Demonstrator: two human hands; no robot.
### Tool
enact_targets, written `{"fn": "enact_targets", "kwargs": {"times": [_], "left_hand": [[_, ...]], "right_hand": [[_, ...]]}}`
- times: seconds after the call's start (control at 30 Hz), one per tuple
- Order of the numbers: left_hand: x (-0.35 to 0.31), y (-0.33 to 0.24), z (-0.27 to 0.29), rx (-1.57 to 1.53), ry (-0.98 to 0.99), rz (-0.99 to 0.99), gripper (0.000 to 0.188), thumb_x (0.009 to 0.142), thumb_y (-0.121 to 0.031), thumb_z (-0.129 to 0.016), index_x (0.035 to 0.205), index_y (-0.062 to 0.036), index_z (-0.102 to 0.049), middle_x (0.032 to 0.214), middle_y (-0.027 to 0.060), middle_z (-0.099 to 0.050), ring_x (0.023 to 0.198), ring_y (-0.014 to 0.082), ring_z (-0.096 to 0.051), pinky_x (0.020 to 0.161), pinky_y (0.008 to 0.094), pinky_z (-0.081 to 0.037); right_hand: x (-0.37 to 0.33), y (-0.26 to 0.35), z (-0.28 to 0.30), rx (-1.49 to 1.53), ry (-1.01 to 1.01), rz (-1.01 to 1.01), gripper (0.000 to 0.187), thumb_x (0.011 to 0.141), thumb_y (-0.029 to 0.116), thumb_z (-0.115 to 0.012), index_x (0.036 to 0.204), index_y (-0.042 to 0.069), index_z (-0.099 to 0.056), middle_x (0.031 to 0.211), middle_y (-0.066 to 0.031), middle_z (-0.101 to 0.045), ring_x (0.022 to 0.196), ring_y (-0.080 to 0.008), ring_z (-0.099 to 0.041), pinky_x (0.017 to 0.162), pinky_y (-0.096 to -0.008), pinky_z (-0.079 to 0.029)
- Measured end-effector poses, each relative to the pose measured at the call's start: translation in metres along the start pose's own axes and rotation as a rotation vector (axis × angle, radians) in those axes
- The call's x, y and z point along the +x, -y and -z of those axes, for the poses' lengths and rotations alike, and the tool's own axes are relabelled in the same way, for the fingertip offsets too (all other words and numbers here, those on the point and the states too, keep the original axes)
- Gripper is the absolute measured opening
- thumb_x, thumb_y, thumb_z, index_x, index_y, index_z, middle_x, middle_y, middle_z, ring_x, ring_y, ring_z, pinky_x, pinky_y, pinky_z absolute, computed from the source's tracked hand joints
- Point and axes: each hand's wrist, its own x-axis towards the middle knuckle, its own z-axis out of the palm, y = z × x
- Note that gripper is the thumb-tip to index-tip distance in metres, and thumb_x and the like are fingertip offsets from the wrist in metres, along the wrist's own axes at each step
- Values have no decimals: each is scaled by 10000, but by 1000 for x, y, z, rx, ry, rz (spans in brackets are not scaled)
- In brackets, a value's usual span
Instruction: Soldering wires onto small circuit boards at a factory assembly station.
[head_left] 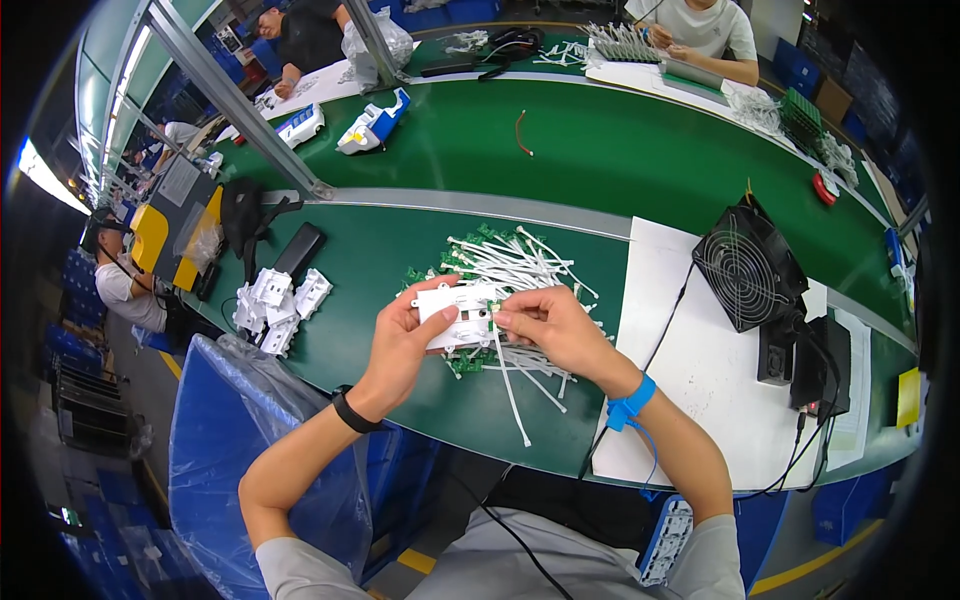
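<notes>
My left hand [392, 350] is closed on a white plastic housing [437, 303], thumb on its face. At the housing's right side my right hand [562, 328] pinches a small green circuit board [495, 309], which touches the housing. From this board a white cable [512, 395] hangs toward the table's near side. Behind and beneath both hands spreads a pile of green circuit boards with white cables [515, 262]. More white plastic housings [278, 308] lie heaped to the left. A blue wrist strap [631, 402] is on my right wrist.
A black fan [742, 268] stands on the right, by a white sheet [655, 420] and a black box with wires. To the left are a black case [300, 248] and a plastic-lined blue bin [225, 440]. Beyond a metal rail runs a green belt [600, 150]; co-workers sit past it.
</notes>
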Motion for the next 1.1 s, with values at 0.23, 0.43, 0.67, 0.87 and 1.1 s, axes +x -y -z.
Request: {"fn": "enact_targets", "kwargs": {"times": [0.23, 0.43, 0.67, 0.87, 1.1], "left_hand": [[0, -1, -1, -4, 2, -8, 420, 1024, -29, -634, 1436, -12, -556, 1220, 125, -718, 1035, 154, -727, 870, 292, -624], [-1, -2, -1, -10, 5, 7, 411, 1023, -24, -631, 1428, -14, -557, 1215, 123, -718, 1037, 157, -727, 866, 296, -626], [0, -1, 2, -76, 82, 41, 367, 1008, -4, -636, 1370, -25, -576, 1256, 119, -693, 1074, 163, -709, 907, 314, -612], [12, -7, 9, 270, 209, -74, 399, 943, -76, -738, 1315, -42, -599, 1138, 61, -700, 955, 119, -681, 811, 271, -565], [-12, -11, -8, 684, 268, -162, 185, 935, -153, -772, 1020, -5, -703, 891, 19, -703, 826, 68, -635, 709, 264, -520]], "right_hand": [[-1, -1, -1, 0, -6, 16, 236, 983, 190, -739, 995, -46, -738, 839, -29, -692, 757, -83, -610, 698, -256, -505], [-1, -4, -3, -93, -81, 28, 228, 964, 197, -765, 1001, -26, -737, 841, -19, -698, 729, -74, -601, 646, -246, -480], [4, -16, 3, 82, 0, -21, 230, 979, 208, -747, 1009, -18, -724, 869, -41, -706, 766, -73, -621, 669, -244, -495], [1, -8, 6, -83, 48, 98, 246, 987, 212, -719, 991, -34, -732, 862, -84, -724, 800, -128, -652, 741, -321, -530], [-30, 31, 8, -552, 61, 215, 295, 936, 297, -729, 928, 3, -759, 823, -155, -734, 772, -280, -695, 734, -385, -532]]}}
